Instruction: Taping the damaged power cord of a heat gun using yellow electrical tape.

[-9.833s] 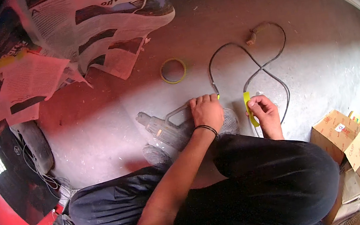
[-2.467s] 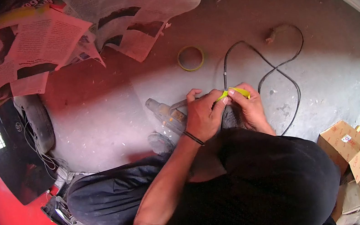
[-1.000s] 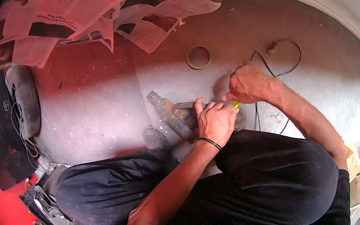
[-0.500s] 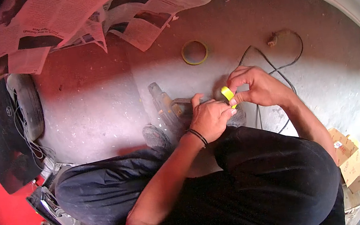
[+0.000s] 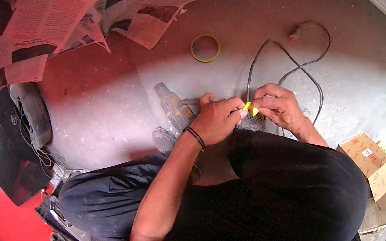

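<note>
A grey corded power tool (image 5: pixel 177 110) with orange marks rests on the floor in front of me, its rear end hidden under my left hand. My left hand (image 5: pixel 217 119) lies across the tool, thumb and forefinger pinching yellow tape (image 5: pixel 247 107) where the black cord (image 5: pixel 248 80) leaves the tool's end. My right hand (image 5: pixel 282 108) is closed just to the right, its fingertips pinching another bit of the same tape. How far the tape goes round the cord is hidden by my fingers.
A yellow-edged ring (image 5: pixel 205 47), like a tape roll, lies ahead on the concrete. The cord loops out to the right. Newspaper sheets (image 5: pixel 51 22) hang at upper left. A black glossy panel (image 5: pixel 6 146) stands at left, cardboard boxes (image 5: pixel 365 155) at lower right. My shoes are beneath me.
My right hand has come down and closer to my left hand. The raised yellow loop of tape is now low and mostly between my fingers. The view has shifted slightly.
</note>
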Action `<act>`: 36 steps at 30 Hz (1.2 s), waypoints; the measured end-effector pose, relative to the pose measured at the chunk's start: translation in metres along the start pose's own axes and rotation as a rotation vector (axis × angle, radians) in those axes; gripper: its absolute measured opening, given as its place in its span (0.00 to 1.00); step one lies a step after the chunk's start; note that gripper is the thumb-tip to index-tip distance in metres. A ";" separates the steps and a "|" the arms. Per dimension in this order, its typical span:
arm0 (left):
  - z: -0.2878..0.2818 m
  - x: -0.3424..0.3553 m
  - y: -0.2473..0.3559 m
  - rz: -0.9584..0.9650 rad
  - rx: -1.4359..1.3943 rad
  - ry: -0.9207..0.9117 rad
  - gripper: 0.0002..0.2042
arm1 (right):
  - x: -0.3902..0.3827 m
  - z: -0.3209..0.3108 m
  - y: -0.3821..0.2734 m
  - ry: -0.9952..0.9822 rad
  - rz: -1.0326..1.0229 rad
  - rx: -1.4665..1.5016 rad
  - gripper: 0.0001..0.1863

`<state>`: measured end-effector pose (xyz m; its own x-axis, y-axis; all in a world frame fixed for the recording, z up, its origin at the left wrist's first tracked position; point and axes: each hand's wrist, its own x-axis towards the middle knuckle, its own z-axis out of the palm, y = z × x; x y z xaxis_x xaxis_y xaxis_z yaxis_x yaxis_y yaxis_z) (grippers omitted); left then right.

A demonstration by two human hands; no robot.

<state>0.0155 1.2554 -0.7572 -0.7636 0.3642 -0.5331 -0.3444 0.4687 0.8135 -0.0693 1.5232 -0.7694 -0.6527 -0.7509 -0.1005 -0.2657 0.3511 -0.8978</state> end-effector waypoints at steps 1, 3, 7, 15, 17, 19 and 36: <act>-0.001 -0.003 0.001 0.041 0.055 0.025 0.14 | 0.000 0.000 0.000 -0.049 0.025 0.033 0.08; -0.003 -0.004 0.002 0.015 0.073 0.043 0.14 | -0.007 -0.001 0.006 -0.105 0.027 0.074 0.08; -0.003 0.002 0.010 0.041 0.086 0.134 0.13 | -0.025 -0.020 0.019 -0.087 0.269 0.289 0.10; 0.014 0.004 0.007 0.079 0.115 0.235 0.14 | 0.017 -0.002 -0.005 -0.106 0.540 0.668 0.17; 0.011 0.004 0.009 0.070 0.100 0.237 0.14 | 0.015 0.007 -0.002 -0.102 0.568 0.758 0.15; 0.007 0.004 0.008 0.032 0.070 0.172 0.15 | 0.013 0.019 -0.002 -0.038 0.529 0.909 0.10; 0.002 0.021 0.006 0.026 0.048 0.301 0.18 | -0.011 0.009 -0.017 0.348 0.793 0.446 0.25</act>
<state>-0.0014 1.2678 -0.7636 -0.9016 0.1252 -0.4140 -0.3022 0.5023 0.8102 -0.0513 1.5202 -0.7574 -0.7183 -0.1555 -0.6781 0.5877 0.3859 -0.7111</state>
